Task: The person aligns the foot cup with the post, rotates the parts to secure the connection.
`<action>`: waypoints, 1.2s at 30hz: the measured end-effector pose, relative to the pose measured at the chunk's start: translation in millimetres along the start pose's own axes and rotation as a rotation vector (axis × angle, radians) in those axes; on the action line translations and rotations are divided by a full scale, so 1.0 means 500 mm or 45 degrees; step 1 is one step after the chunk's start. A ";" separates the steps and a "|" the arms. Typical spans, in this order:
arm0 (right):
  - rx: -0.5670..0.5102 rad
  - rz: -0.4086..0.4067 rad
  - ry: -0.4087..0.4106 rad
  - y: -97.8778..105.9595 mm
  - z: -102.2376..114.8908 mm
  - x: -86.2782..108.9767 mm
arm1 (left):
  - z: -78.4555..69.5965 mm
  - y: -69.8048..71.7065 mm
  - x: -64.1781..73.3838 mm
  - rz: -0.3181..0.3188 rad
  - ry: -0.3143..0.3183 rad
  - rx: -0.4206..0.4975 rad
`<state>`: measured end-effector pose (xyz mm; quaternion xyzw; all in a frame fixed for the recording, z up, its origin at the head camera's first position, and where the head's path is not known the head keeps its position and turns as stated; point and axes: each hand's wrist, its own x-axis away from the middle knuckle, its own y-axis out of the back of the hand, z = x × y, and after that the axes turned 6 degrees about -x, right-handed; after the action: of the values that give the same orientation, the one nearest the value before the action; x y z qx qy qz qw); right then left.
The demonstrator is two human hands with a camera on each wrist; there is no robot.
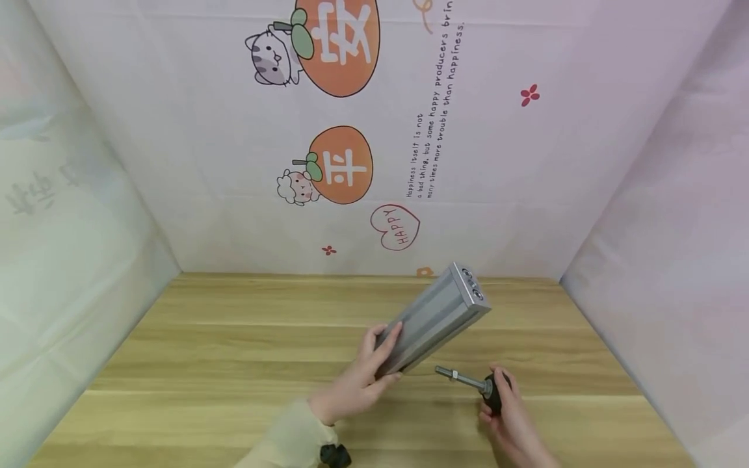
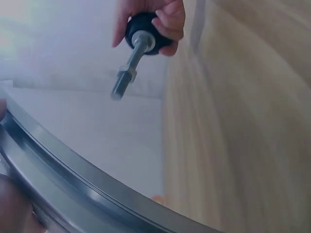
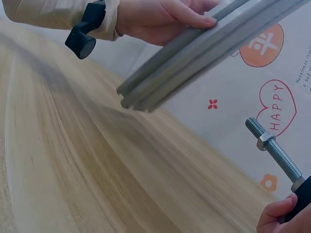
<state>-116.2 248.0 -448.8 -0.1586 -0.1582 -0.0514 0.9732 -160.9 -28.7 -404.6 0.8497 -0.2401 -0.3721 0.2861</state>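
My left hand (image 1: 357, 383) grips a grey aluminium profile (image 1: 424, 318) near its lower end. The slotted profile slants up to the right, and its far end face shows round holes. In my right hand (image 1: 512, 416) is a levelling foot (image 1: 491, 393), held by its black round base. A threaded rod with a hex nut (image 3: 265, 140) on it points from the base toward the profile, with a gap between the two. The left wrist view shows the rod (image 2: 130, 70) pointing down, fingers wrapped about the base.
A wood-grain tabletop (image 1: 222, 364) lies under both hands. Behind it stands a white printed backdrop (image 1: 234, 214), with pale cloth walls at the left (image 1: 70, 247) and right (image 1: 661, 247). A black wrist device (image 1: 335, 455) sits at my left cuff.
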 end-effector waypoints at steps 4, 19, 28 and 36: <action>-0.006 -0.018 -0.027 0.006 0.001 -0.003 | 0.007 -0.041 -0.011 -0.059 0.020 0.162; -0.039 -0.020 0.026 -0.022 0.007 -0.012 | 0.010 -0.083 -0.006 -0.285 -0.004 0.596; -0.013 -0.024 0.018 -0.019 -0.002 -0.013 | 0.019 -0.050 0.019 -0.212 0.253 0.504; -0.020 -0.027 0.007 -0.021 -0.005 -0.015 | 0.033 -0.035 0.028 -0.237 0.132 0.315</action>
<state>-124.2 237.6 -450.6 -0.1643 -0.1568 -0.0635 0.9718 -161.6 -30.1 -432.4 0.9151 -0.1890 -0.3203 0.1557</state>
